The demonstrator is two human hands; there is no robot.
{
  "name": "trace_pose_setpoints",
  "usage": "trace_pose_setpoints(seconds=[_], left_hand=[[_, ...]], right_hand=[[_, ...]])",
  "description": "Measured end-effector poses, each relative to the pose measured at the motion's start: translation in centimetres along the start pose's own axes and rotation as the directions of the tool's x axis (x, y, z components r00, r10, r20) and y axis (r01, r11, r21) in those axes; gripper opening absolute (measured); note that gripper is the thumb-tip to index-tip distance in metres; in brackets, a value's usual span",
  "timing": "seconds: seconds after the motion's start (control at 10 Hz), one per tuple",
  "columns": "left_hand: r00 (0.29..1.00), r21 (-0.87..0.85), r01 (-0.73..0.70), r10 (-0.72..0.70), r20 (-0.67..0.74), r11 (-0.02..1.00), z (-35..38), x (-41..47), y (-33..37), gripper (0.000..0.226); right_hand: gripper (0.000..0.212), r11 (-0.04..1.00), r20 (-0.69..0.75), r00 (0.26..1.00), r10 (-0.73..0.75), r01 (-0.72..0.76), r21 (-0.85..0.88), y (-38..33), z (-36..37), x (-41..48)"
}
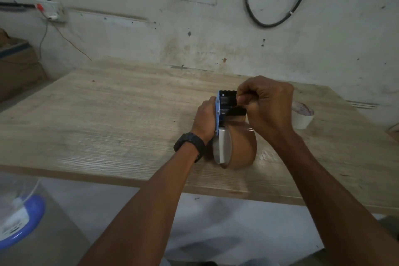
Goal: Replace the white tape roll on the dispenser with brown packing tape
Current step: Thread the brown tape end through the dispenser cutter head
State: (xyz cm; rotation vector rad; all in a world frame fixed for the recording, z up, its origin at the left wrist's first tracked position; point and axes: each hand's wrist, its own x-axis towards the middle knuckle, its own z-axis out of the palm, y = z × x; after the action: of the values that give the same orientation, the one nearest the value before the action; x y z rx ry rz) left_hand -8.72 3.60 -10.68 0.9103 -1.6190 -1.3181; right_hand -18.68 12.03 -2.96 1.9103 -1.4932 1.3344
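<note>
**Brown roll seated on dispenser, both hands at work**

Brown packing tape roll mounted on blue-framed handheld tape dispenser, standing on pale wood-grain table. Left hand, black wristwatch on wrist, wrapped around dispenser's left side. Right hand clenched at serrated cutter end, fingertips pinching something there; cannot tell what. White tape roll lying just beyond right hand.
</note>
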Motion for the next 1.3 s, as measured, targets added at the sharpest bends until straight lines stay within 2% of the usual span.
trace_pose_setpoints(seconds=[0.1, 0.2, 0.3, 0.4, 0.6, 0.7, 0.8, 0.9, 1.0, 1.1, 1.2, 1.3], left_hand=[[1.000, -0.087, 0.020, -0.021, -0.012, 0.996, -0.1, 0.0, -0.1, 0.018], [0.999, -0.068, 0.044, -0.045, -0.002, 0.997, -0.4, -0.7, 0.9, 0.018], [0.998, -0.087, 0.034, -0.039, -0.048, 0.996, -0.6, 0.1, 0.1, 0.019], [0.997, -0.064, 0.038, -0.042, -0.063, 0.997, -0.8, -0.1, 0.4, 0.018], [0.999, -0.062, 0.045, -0.047, -0.024, 0.997, -0.3, -0.1, 0.1, 0.017], [0.998, -0.118, 0.031, -0.038, -0.055, 0.993, -0.7, -0.4, 0.6, 0.020], [0.995, -0.237, 0.068, -0.083, -0.055, 0.969, -1.3, -0.3, 0.3, 0.039], [0.996, -0.112, 0.054, -0.061, -0.060, 0.992, -1.4, 0.2, 0.0, 0.026], [0.996, -0.052, 0.008, -0.012, -0.086, 0.999, -1.7, 0.6, -0.2, 0.026], [0.994, -0.240, 0.005, -0.032, -0.109, 0.971, -1.6, 0.5, -0.5, 0.047], [0.993, -0.272, 0.033, -0.062, -0.098, 0.962, -1.6, 0.4, -0.6, 0.046], [0.994, -0.275, 0.028, -0.055, -0.093, 0.961, -1.5, 0.4, -0.6, 0.048]], right_hand=[[0.022, 0.999, -0.019, 0.999, -0.030, 0.029, -0.016, 0.3, 0.8, 0.2], [0.021, 0.998, -0.042, 0.997, -0.065, 0.064, -0.019, 0.5, 1.3, 0.3], [0.018, 0.990, 0.003, 0.992, -0.127, 0.126, -0.062, 0.1, 1.6, 0.4], [0.015, 0.989, 0.001, 0.992, -0.125, 0.125, -0.084, 0.1, 1.5, 0.7], [0.016, 0.999, -0.053, 0.998, 0.030, -0.032, -0.039, 0.2, 1.8, 1.2], [0.014, 0.999, -0.033, 0.999, -0.011, 0.010, -0.035, -0.4, 1.7, 1.0], [0.019, 0.983, -0.059, 0.988, 0.144, -0.136, 0.127, -0.6, 1.6, 0.9], [0.019, 0.879, 0.069, 0.922, 0.380, -0.383, 0.284, 0.0, 1.4, 0.8], [0.013, 0.793, 0.192, 0.907, 0.373, -0.420, 0.441, 0.5, 0.1, 1.2], [0.018, 0.904, 0.262, 0.926, 0.272, -0.339, 0.260, 1.0, -1.5, 1.8], [0.035, 0.993, 0.431, 0.895, 0.111, -0.089, -0.072, 0.8, -1.9, 1.5], [0.026, 0.991, 0.467, 0.884, 0.005, 0.058, -0.121, 0.3, -1.8, 1.7]])
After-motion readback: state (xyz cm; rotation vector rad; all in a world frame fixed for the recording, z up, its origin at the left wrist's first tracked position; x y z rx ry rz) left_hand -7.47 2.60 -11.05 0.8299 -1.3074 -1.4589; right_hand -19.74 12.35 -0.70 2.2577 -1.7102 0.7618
